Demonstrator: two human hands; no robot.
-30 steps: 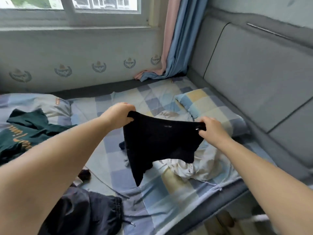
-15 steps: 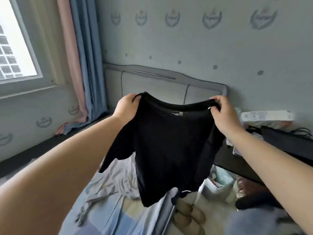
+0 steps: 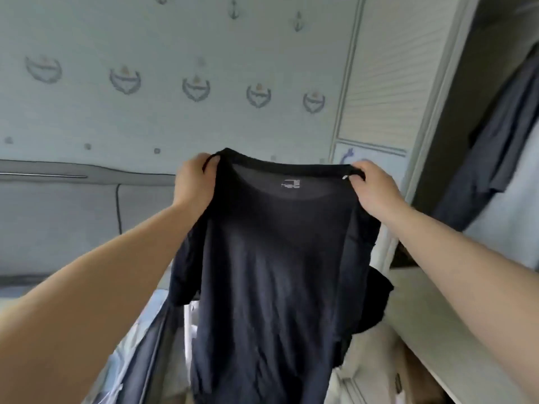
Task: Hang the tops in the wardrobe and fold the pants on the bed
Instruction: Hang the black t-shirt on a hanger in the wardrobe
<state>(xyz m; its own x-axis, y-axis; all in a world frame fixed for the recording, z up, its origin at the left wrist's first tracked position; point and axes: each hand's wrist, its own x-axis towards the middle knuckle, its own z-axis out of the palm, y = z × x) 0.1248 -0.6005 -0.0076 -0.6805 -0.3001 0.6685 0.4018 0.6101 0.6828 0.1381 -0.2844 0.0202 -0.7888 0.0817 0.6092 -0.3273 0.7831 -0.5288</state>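
Observation:
A black T-shirt (image 3: 274,275) hangs spread out in front of me, neck label facing me. My left hand (image 3: 194,182) grips its left shoulder at the collar. My right hand (image 3: 373,186) pinches the right shoulder. Both arms are stretched forward and the shirt hangs free, its hem below the frame. The open wardrobe (image 3: 466,118) stands at the right, just beyond my right hand. A dark grey top (image 3: 501,153) hangs inside it.
The grey padded headboard (image 3: 73,205) runs along the left under patterned wallpaper. A white louvred wardrobe door (image 3: 388,71) stands beside the opening. A strip of the bed (image 3: 131,339) shows at lower left. A white shelf edge (image 3: 431,325) runs at lower right.
The view swung right, from the bed past the headboard to the wardrobe. Both hands kept their hold on the black T-shirt and carried it up and rightward with them.

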